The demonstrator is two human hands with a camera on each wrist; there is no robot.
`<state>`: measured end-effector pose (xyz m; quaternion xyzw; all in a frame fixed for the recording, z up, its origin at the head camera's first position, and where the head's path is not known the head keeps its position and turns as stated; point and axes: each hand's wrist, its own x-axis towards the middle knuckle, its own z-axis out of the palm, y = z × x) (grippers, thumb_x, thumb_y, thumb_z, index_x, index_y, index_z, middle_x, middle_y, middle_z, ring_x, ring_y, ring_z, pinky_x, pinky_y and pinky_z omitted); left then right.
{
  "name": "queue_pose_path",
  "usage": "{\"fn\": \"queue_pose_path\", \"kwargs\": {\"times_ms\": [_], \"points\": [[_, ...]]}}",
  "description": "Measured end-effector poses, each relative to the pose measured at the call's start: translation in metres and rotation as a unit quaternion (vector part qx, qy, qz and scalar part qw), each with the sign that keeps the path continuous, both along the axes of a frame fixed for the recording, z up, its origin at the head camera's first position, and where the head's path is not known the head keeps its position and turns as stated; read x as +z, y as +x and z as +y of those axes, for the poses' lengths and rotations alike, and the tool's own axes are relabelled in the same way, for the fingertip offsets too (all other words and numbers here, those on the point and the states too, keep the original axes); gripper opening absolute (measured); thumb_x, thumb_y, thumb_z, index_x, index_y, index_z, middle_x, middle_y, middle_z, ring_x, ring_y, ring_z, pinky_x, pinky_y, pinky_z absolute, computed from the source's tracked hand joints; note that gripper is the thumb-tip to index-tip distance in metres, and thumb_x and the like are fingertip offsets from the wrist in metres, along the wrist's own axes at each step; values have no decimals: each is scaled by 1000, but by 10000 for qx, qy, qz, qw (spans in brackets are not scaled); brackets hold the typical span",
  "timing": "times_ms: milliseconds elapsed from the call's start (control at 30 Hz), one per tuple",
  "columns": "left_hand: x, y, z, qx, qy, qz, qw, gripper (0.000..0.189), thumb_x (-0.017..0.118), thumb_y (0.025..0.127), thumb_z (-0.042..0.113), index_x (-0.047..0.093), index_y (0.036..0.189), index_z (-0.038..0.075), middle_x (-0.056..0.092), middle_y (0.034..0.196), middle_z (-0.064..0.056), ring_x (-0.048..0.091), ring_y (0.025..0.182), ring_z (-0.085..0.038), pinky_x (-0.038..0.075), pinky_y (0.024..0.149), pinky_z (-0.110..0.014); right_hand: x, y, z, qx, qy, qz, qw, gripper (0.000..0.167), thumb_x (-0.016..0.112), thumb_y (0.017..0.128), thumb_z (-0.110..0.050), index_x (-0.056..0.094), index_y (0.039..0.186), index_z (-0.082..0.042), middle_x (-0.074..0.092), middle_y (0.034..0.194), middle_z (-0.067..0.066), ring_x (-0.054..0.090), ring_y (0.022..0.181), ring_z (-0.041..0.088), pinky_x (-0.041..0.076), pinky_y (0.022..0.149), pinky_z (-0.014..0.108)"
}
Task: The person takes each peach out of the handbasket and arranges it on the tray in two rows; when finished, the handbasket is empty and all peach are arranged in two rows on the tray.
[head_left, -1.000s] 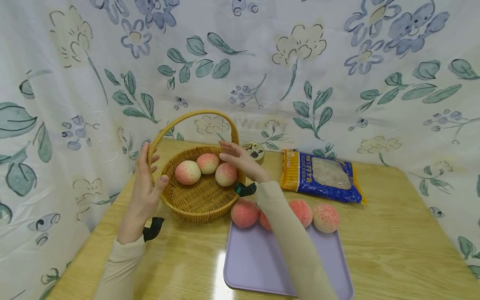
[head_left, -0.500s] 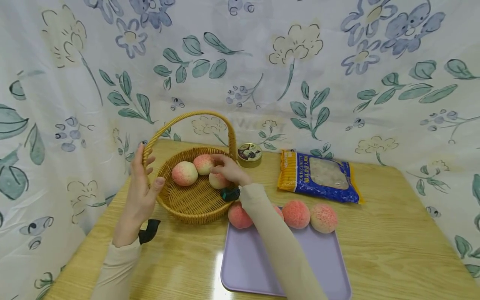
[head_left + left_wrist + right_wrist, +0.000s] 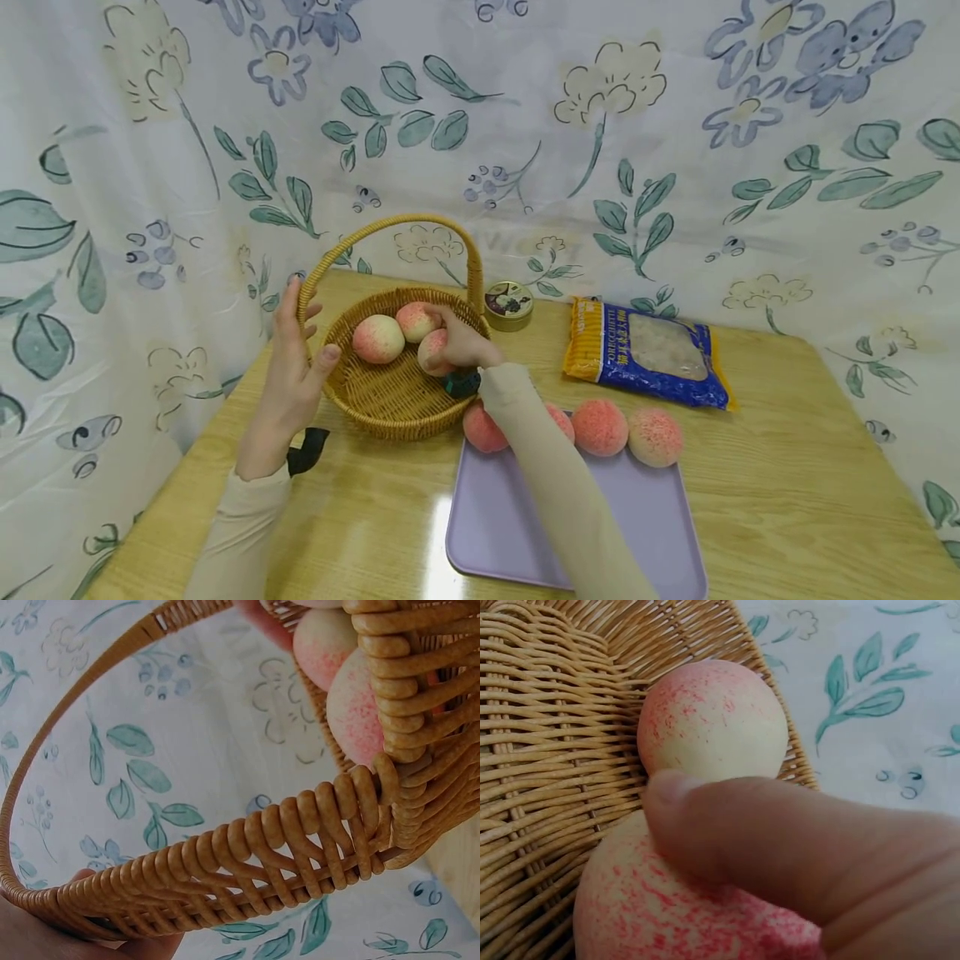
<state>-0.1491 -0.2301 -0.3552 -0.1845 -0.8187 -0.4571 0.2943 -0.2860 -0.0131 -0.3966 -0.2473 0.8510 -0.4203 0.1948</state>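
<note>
A wicker basket point(image 3: 397, 429) with a tall arched handle point(image 3: 390, 222) stands at the left of the table. Inside it lie three pink-and-cream peaches: one at the left point(image 3: 378, 339), one at the back point(image 3: 415, 322), and one at the right point(image 3: 433, 352). My right hand point(image 3: 467, 340) grips the right peach, its thumb point(image 3: 727, 832) across the top; the far fingers are hidden. Fingers of my left hand point(image 3: 288, 392) curl round the left side of the handle, while its thumb stands apart. In the left wrist view that handle point(image 3: 225, 862) crosses above the hand.
A purple tray point(image 3: 510, 533) lies right of the basket, several peaches point(image 3: 600, 427) along its back edge, partly behind my right sleeve. Behind are a round tin point(image 3: 508, 305) and a blue-and-yellow pasta bag point(image 3: 648, 350). A floral curtain point(image 3: 525, 167) hangs beyond the table.
My right hand has come down from above the basket's right rim and taken hold of the right peach, which has shifted slightly left. My left hand stays at the handle.
</note>
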Motion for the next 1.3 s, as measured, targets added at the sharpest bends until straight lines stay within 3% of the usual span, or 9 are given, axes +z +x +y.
{"fn": "queue_pose_path", "kwargs": {"times_ms": [167, 300, 433, 567, 700, 833, 1000, 1300], "points": [[-1, -3, 5, -10, -22, -7, 10000, 86, 43, 97, 56, 2, 155, 8, 6, 162, -11, 29, 134, -51, 27, 99, -69, 2, 0, 7, -276, 29, 126, 9995, 82, 78, 80, -15, 33, 150, -17, 43, 149, 10, 48, 130, 29, 42, 104, 41], [0, -4, 6, -58, -44, -30, 10000, 87, 42, 97, 58, 1, 155, 8, 4, 162, -10, 28, 134, -52, 26, 99, -70, 7, 1, 15, -379, -244, 25, 9990, 68, 75, 83, -18, 45, 144, -13, 47, 147, 5, 50, 128, 25, 43, 104, 38], [1, -5, 5, -90, -45, -54, 9999, 87, 43, 97, 57, 2, 155, 7, 4, 162, -8, 28, 135, -52, 25, 100, -71, 15, 2, 25, -392, -525, 19, 9978, 57, 73, 85, -19, 52, 138, -15, 53, 141, 6, 56, 117, 23, 47, 94, 33], [1, -4, 4, -108, -50, -72, 9999, 84, 43, 98, 53, 1, 155, 7, 4, 161, -9, 27, 134, -51, 25, 100, -71, 25, 6, 37, -420, -801, -81, 9959, 54, 71, 87, -19, 53, 138, -17, 53, 138, 8, 58, 110, 22, 49, 87, 30], [1, -2, 4, -94, -39, -87, 9999, 82, 43, 99, 50, 1, 155, 7, 6, 160, -12, 27, 133, -51, 25, 99, -71, 36, 15, 52, -292, -1129, -229, 9929, 55, 68, 89, -16, 49, 142, -16, 49, 142, 8, 57, 112, 23, 51, 87, 33], [1, -1, 4, -51, -30, -66, 10000, 80, 43, 100, 48, 1, 155, 7, 9, 159, -15, 28, 132, -51, 26, 99, -68, 47, 28, 71, -160, -1316, -245, 9909, 54, 66, 90, -12, 50, 141, -19, 46, 145, 4, 56, 116, 23, 50, 92, 34], [3, -1, 4, -20, -36, -58, 10000, 78, 43, 101, 45, 1, 156, 8, 10, 159, -15, 29, 132, -51, 26, 100, -61, 55, 50, 95, -87, -1454, -233, 9891, 54, 65, 89, -7, 50, 140, -15, 49, 142, 10, 56, 116, 26, 50, 92, 36], [4, 1, 4, 6, 109, -274, 9996, 76, 45, 101, 39, 1, 157, 12, 11, 159, -12, 27, 134, -46, 25, 105, -55, 38, 96, 121, 159, -1732, -281, 9844, 55, 68, 86, -4, 51, 138, -8, 50, 141, 15, 56, 110, 22, 51, 89, 34]]}}
